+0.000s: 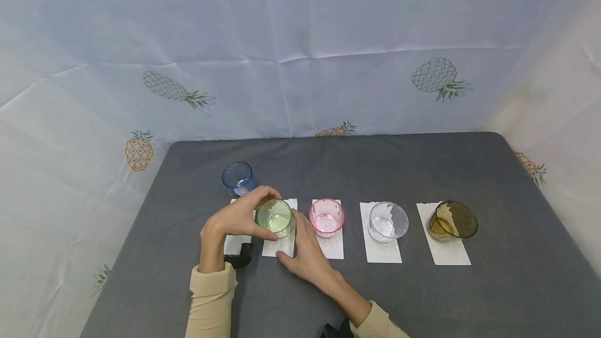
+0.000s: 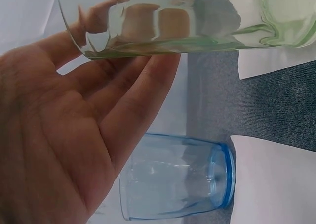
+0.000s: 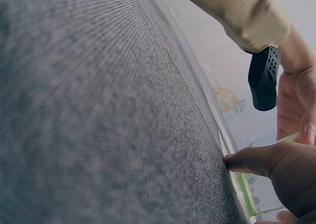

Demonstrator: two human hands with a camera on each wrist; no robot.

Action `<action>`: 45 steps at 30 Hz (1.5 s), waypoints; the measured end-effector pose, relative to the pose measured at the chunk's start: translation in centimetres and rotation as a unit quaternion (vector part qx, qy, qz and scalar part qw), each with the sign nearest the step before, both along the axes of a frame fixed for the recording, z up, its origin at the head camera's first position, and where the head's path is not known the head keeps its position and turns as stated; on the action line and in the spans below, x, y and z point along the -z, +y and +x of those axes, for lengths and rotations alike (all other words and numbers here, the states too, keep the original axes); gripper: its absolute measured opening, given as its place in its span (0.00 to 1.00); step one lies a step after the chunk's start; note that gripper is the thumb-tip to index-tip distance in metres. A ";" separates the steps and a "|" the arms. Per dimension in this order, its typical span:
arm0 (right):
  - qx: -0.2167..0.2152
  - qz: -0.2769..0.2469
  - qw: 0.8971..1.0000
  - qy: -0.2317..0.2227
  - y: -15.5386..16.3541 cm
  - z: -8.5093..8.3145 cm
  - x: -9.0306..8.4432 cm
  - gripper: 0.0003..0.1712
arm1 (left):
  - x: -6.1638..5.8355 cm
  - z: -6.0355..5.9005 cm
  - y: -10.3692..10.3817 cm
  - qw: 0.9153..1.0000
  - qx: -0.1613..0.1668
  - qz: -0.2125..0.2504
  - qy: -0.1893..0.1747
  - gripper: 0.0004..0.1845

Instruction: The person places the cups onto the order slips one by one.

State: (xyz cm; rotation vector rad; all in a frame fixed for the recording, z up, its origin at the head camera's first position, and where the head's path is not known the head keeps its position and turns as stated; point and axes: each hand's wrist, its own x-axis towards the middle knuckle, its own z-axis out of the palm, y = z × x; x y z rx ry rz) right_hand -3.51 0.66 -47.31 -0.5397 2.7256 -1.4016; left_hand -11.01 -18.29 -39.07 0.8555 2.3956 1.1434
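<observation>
A clear green glass (image 1: 274, 219) stands upright over a white paper sheet (image 1: 272, 248). My left hand (image 1: 241, 215) grips it near the rim, thumb at the near side and fingers round the far side. The left wrist view shows the green glass (image 2: 197, 21) large, with fingers pressed to its wall. On the glass's right, my right hand (image 1: 307, 254) has its fingers stretched along the sheet's right edge, the thumb near the sheet's front. In the right wrist view that thumb (image 3: 256, 159) comes down by the sheet, close to the green base. A blue glass (image 1: 238, 177) stands behind my left hand.
Rightward stand a pink glass (image 1: 326, 218), a clear glass (image 1: 387, 221) and a brown glass (image 1: 452, 221), each on a paper sheet. Another sheet (image 1: 237, 244) lies under my left wrist. The grey table (image 1: 375, 296) meets a pineapple-print curtain (image 1: 300, 93) at the back.
</observation>
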 end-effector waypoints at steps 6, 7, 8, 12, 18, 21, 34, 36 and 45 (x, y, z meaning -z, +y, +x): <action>0.002 0.003 1.000 0.004 -0.1 -0.1 -0.1 0.54 | 0.1 -0.1 0.0 1.000 0.004 0.008 -0.004 0.41; 0.002 0.003 1.000 0.003 -0.1 0.0 -0.1 0.54 | 0.2 -0.1 0.0 1.000 0.005 0.009 -0.004 0.41; 0.001 0.003 1.000 0.002 0.0 0.0 -0.1 0.54 | 0.2 -0.1 0.0 1.000 0.006 0.009 -0.004 0.41; 0.000 0.007 1.000 -0.001 0.0 0.0 -0.1 0.53 | 0.1 -0.1 0.1 1.000 0.004 0.002 0.000 0.41; -0.001 0.007 1.000 -0.001 0.0 -0.1 -0.2 0.53 | -0.1 0.0 0.2 1.000 0.000 -0.002 0.001 0.41; 0.000 0.003 1.000 0.000 0.0 -0.1 -0.2 0.53 | -0.1 0.0 0.2 1.000 -0.002 -0.004 0.001 0.41; 0.001 0.002 1.000 -0.002 0.0 -0.1 -0.3 0.54 | 0.0 0.0 0.2 1.000 -0.003 -0.010 0.003 0.42; 0.001 0.003 1.000 -0.001 0.0 -0.1 -0.3 0.54 | 0.0 0.0 0.2 1.000 -0.003 -0.011 0.005 0.42; 0.003 0.000 1.000 0.004 0.0 0.1 -0.3 0.54 | -0.2 0.2 0.1 1.000 -0.005 0.002 -0.005 0.43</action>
